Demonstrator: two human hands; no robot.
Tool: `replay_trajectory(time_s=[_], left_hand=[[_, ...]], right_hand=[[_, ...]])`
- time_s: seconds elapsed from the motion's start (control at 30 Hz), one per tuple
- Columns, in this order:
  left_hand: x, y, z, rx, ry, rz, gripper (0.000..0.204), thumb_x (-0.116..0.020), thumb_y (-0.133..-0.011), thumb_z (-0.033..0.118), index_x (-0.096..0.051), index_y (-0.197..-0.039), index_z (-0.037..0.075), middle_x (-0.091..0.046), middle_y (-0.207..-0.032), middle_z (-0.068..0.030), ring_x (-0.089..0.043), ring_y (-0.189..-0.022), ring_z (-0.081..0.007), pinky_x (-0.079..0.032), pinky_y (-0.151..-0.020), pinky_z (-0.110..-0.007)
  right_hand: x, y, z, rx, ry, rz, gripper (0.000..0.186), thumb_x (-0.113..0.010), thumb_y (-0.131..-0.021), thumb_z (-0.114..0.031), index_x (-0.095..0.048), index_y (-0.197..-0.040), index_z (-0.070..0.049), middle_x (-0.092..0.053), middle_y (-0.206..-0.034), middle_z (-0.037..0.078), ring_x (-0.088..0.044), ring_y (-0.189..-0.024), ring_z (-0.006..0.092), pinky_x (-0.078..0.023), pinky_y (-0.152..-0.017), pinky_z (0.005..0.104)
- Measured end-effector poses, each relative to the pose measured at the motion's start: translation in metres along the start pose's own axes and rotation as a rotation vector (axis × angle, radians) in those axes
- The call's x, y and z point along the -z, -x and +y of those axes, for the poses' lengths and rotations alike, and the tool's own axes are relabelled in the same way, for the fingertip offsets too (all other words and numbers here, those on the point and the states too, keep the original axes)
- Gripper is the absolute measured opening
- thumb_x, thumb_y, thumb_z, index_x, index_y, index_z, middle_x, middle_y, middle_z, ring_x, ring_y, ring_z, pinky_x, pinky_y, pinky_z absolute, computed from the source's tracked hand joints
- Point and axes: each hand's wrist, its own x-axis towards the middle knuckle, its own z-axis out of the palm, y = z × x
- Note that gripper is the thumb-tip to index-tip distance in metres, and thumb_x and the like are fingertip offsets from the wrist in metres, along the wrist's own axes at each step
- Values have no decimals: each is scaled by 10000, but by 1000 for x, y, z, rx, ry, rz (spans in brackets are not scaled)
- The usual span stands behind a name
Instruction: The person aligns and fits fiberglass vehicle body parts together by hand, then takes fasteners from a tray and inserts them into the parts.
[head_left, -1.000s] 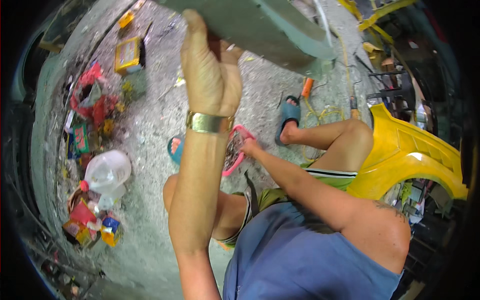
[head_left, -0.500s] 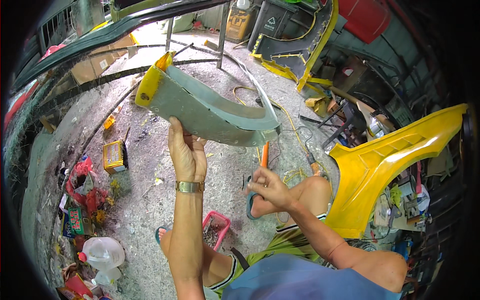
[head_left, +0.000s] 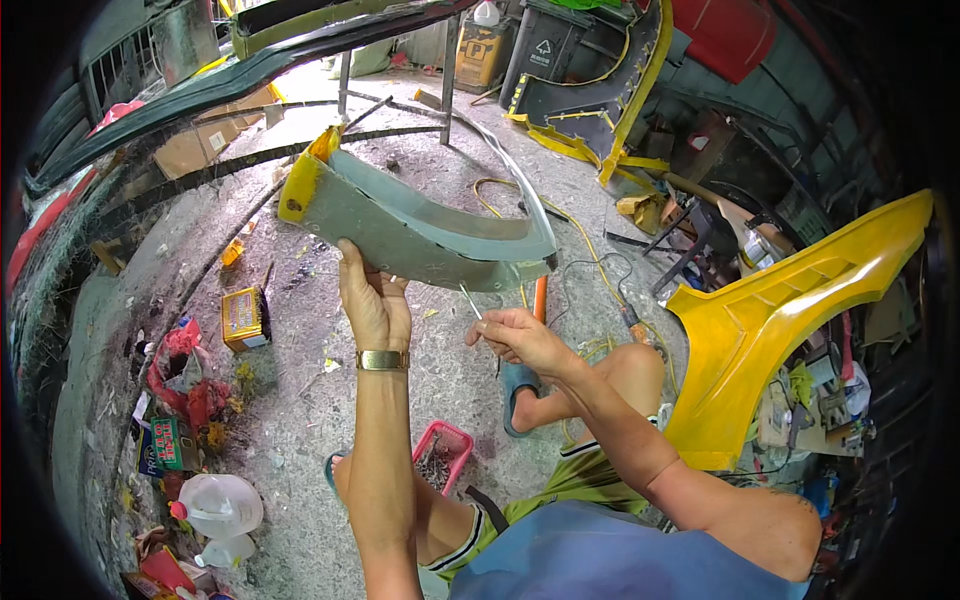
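My left hand [head_left: 373, 300], wrist banded by a gold watch, grips a curved grey panel [head_left: 410, 250] from underneath, its left end painted yellow. Between the fingers of my right hand [head_left: 505, 340] is a thin metal rod [head_left: 471, 300], its upper end at the panel's lower edge, right of my left hand. An orange-handled tool [head_left: 540, 298] lies on the floor behind my right hand. Below sits a pink plastic basket [head_left: 462, 445] of small metal pieces, between my legs.
A yellow fender [head_left: 740, 370] stands at right, near clutter and a power cord. At left lie a tin [head_left: 243, 320], plastic jug [head_left: 225, 505] and rubbish. Ahead are a metal stand [head_left: 445, 110], bins [head_left: 540, 55] and another yellow-edged body part [head_left: 630, 90].
My right hand has risen from the pink basket to the panel's underside, moving slightly left since the middle frame with the rod. The view has tilted up, showing more of the workshop ahead.
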Motion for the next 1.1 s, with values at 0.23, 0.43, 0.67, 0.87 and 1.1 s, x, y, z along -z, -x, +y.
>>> replay_trajectory(time_s=[0.23, 0.43, 0.67, 0.87, 1.1], left_hand=[[-3, 1, 1, -4, 9, 2, 460, -568, -912, 421, -521, -1202, 68, -605, -1166, -74, -575, -1077, -224, -485, -893, -461], [-15, 5, 1, -11, 40, 29, 398, -570, -918, 404, -493, -1111, 64, -604, -1089, -81, -607, -968, -198, -524, -766, -367], [-6, 3, -1, -14, 13, 34, 455, -569, -915, 413, -512, -1209, 71, -592, -1177, -74, -563, -1079, -223, -479, -886, -459], [-4, 2, -4, -14, -16, 39, 436, -562, -918, 418, -519, -1197, 85, -600, -1143, -64, -567, -1058, -208, -487, -859, -437], [-27, 14, 1, -47, 42, 103, 374, -565, -921, 406, -493, -1082, 76, -608, -1009, -57, -611, -849, -146, -522, -639, -287]], right_hand=[[6, -1, -8, -106, -253, -48, 257, -512, -940, -248, -635, -914, -24, -302, -552, -104, -217, -431, 1, -153, -376, 186], [16, -5, -5, -70, -311, -58, 262, -515, -943, -253, -623, -905, -17, -292, -547, -101, -211, -424, 1, -152, -371, 188], [-11, -5, -10, -12, -223, 69, 284, -490, -948, -262, -622, -907, -13, -312, -547, -99, -244, -431, 4, -178, -377, 194], [-23, -19, 28, 481, 464, 409, 295, -449, -955, -248, -611, -883, -12, -331, -552, -90, -275, -458, -2, -205, -402, 189], [-20, -7, 14, 61, -372, 196, 298, -452, -924, -223, -621, -852, 12, -563, -626, 119, -547, -563, 256, -423, -576, 378]])
